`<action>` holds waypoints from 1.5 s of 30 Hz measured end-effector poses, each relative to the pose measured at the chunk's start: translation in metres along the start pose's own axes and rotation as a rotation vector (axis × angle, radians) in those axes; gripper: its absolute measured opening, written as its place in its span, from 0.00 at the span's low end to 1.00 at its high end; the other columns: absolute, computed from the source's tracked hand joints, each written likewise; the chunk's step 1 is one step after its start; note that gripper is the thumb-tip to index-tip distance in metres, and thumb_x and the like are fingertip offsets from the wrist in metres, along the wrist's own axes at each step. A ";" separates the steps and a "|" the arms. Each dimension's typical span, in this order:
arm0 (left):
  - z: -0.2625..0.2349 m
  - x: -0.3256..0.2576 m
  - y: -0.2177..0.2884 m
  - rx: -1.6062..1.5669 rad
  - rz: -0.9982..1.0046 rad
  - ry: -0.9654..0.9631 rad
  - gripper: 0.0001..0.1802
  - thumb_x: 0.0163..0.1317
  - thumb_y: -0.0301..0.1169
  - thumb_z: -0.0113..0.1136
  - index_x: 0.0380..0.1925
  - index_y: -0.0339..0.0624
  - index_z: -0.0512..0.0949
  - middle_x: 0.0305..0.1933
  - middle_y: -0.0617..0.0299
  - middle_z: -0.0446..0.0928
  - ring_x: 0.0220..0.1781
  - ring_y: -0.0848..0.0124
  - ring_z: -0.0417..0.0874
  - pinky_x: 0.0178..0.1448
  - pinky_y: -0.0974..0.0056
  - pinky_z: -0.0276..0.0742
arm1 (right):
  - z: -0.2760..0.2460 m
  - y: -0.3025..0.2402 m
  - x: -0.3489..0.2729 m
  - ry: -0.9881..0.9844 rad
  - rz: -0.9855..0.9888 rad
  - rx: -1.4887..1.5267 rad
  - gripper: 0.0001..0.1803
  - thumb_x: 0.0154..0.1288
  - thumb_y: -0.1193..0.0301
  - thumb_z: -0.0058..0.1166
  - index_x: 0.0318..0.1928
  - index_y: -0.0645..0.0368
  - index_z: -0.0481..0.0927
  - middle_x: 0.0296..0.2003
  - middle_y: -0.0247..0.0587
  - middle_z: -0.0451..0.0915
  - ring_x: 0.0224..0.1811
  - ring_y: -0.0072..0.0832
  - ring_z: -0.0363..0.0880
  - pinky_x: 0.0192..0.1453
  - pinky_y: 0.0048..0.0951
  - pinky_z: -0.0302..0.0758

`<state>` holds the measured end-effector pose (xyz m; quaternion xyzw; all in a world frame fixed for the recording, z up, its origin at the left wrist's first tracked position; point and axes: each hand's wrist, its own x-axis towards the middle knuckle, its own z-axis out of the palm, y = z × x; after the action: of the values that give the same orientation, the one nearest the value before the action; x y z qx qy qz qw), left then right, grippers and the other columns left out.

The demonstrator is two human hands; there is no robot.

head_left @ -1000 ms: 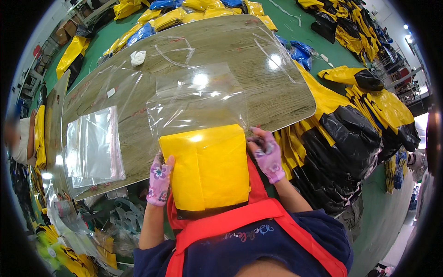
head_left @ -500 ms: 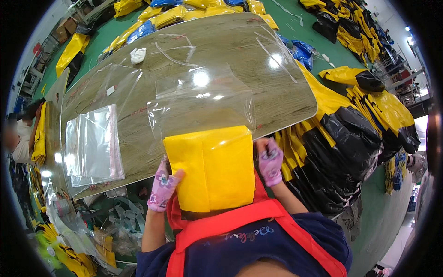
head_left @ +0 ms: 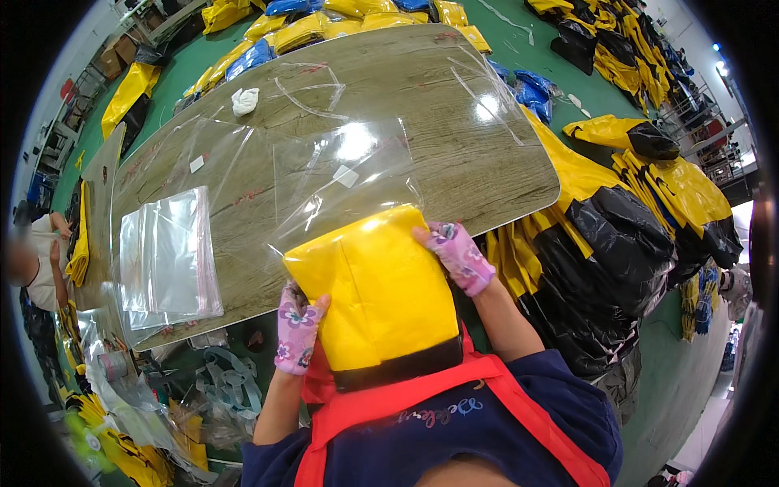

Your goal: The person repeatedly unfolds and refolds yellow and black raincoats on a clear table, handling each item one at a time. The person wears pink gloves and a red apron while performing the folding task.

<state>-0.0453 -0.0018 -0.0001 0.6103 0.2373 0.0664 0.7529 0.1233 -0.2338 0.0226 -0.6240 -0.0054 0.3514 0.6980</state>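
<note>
A folded yellow fabric piece (head_left: 377, 292), smooth and shiny with a black strip along its near edge, lies between my hands at the table's front edge. My left hand (head_left: 299, 331), in a pink flowered fingerless glove, grips its left side with the thumb on top. At the far right corner my right hand (head_left: 461, 256), gloved alike, pinches the piece, fingers partly hidden beneath. A clear plastic bag (head_left: 349, 154) lies flat beyond it on the table, its near part meeting the fabric's far edge; whether the edge is inside I cannot tell.
On the wood-patterned table (head_left: 454, 174) a stack of clear bags (head_left: 166, 252) lies at left, with a crumpled white wad (head_left: 244, 101) farther back. Yellow and black pieces (head_left: 617, 235) are heaped at right. Yellow and blue packets (head_left: 324, 28) lie beyond. Another person (head_left: 45, 260) is at far left.
My right hand has moved up and inward onto the fabric's far right corner. The fabric has tilted, its far edge turning left, and more of the black strip shows. The bag has shifted and flattened.
</note>
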 end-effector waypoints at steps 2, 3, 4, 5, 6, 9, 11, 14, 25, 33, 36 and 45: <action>0.002 0.002 0.003 0.052 0.065 -0.007 0.29 0.57 0.19 0.62 0.58 0.33 0.63 0.56 0.56 0.72 0.57 0.68 0.74 0.61 0.66 0.68 | 0.005 0.026 0.014 0.142 -0.273 -0.172 0.19 0.64 0.64 0.58 0.45 0.71 0.77 0.39 0.40 0.82 0.40 0.24 0.78 0.46 0.23 0.72; -0.001 0.005 0.003 0.077 0.099 0.012 0.29 0.59 0.21 0.61 0.60 0.33 0.62 0.55 0.55 0.73 0.55 0.68 0.75 0.59 0.66 0.70 | 0.007 0.044 0.023 0.214 -0.408 -0.259 0.20 0.63 0.65 0.60 0.46 0.72 0.77 0.39 0.40 0.82 0.40 0.24 0.78 0.46 0.22 0.73; -0.009 0.009 0.005 0.158 0.049 0.055 0.29 0.60 0.23 0.60 0.61 0.33 0.62 0.55 0.55 0.73 0.53 0.68 0.76 0.57 0.67 0.71 | 0.020 0.049 0.026 0.360 -0.572 -0.433 0.14 0.60 0.66 0.62 0.36 0.67 0.78 0.29 0.44 0.80 0.31 0.29 0.77 0.39 0.26 0.72; -0.014 0.012 0.008 0.240 -0.003 0.098 0.29 0.61 0.24 0.59 0.62 0.33 0.61 0.54 0.54 0.74 0.52 0.68 0.77 0.56 0.67 0.72 | 0.020 0.049 0.021 0.366 -0.520 -0.543 0.14 0.59 0.66 0.63 0.33 0.65 0.76 0.27 0.46 0.76 0.29 0.32 0.75 0.36 0.28 0.71; -0.010 0.012 0.008 0.146 0.041 0.144 0.26 0.63 0.26 0.58 0.60 0.33 0.63 0.52 0.55 0.76 0.48 0.69 0.79 0.52 0.68 0.74 | 0.018 0.047 0.012 0.371 -0.465 -0.651 0.15 0.59 0.65 0.63 0.29 0.64 0.74 0.24 0.47 0.73 0.26 0.34 0.72 0.33 0.31 0.69; -0.012 0.013 0.005 0.106 0.005 0.112 0.23 0.63 0.26 0.59 0.56 0.32 0.67 0.50 0.56 0.77 0.47 0.70 0.79 0.51 0.69 0.74 | 0.005 0.057 0.000 0.423 -0.588 -0.771 0.18 0.62 0.62 0.58 0.24 0.61 0.71 0.18 0.51 0.67 0.20 0.44 0.66 0.27 0.40 0.66; -0.006 0.007 0.006 0.079 0.016 0.141 0.18 0.62 0.26 0.61 0.50 0.32 0.70 0.46 0.56 0.78 0.44 0.71 0.79 0.48 0.70 0.75 | -0.016 0.065 -0.024 0.233 -0.286 -0.865 0.12 0.65 0.62 0.52 0.31 0.58 0.78 0.25 0.52 0.74 0.28 0.46 0.75 0.34 0.38 0.73; -0.006 0.001 0.002 0.115 -0.118 0.163 0.16 0.61 0.28 0.63 0.45 0.33 0.71 0.42 0.57 0.79 0.39 0.73 0.79 0.45 0.70 0.75 | -0.050 0.042 -0.035 -0.273 -0.104 -1.017 0.17 0.64 0.64 0.51 0.51 0.59 0.76 0.47 0.54 0.77 0.48 0.47 0.76 0.52 0.33 0.74; 0.006 -0.024 0.029 -0.443 -0.206 -0.355 0.34 0.55 0.34 0.69 0.60 0.37 0.65 0.56 0.58 0.74 0.56 0.68 0.76 0.59 0.64 0.71 | -0.005 0.003 -0.014 0.062 -0.106 -0.117 0.27 0.60 0.71 0.61 0.58 0.65 0.69 0.48 0.43 0.78 0.48 0.25 0.75 0.54 0.25 0.72; -0.008 -0.046 -0.042 0.601 -0.048 0.060 0.24 0.59 0.29 0.64 0.54 0.31 0.71 0.50 0.56 0.79 0.51 0.66 0.79 0.56 0.64 0.73 | -0.020 0.060 -0.083 -0.245 0.218 0.154 0.42 0.54 0.72 0.67 0.67 0.61 0.60 0.61 0.39 0.72 0.62 0.28 0.69 0.67 0.31 0.64; -0.005 -0.014 -0.009 0.207 0.027 -0.066 0.23 0.64 0.34 0.59 0.54 0.32 0.68 0.45 0.57 0.79 0.47 0.69 0.79 0.51 0.65 0.74 | -0.026 0.061 -0.068 -0.201 0.091 0.018 0.35 0.57 0.73 0.64 0.63 0.64 0.65 0.55 0.38 0.76 0.56 0.26 0.74 0.62 0.28 0.69; 0.015 0.029 0.022 -0.034 -0.245 -0.180 0.18 0.61 0.36 0.63 0.48 0.36 0.78 0.43 0.63 0.81 0.41 0.74 0.81 0.47 0.68 0.77 | -0.051 0.004 -0.044 0.038 -0.226 -0.546 0.20 0.60 0.63 0.62 0.49 0.61 0.79 0.43 0.44 0.82 0.45 0.30 0.80 0.51 0.28 0.75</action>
<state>-0.0090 0.0019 0.0151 0.5675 0.2402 -0.0771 0.7838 0.1114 -0.3004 0.0271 -0.7907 -0.1562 0.2451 0.5389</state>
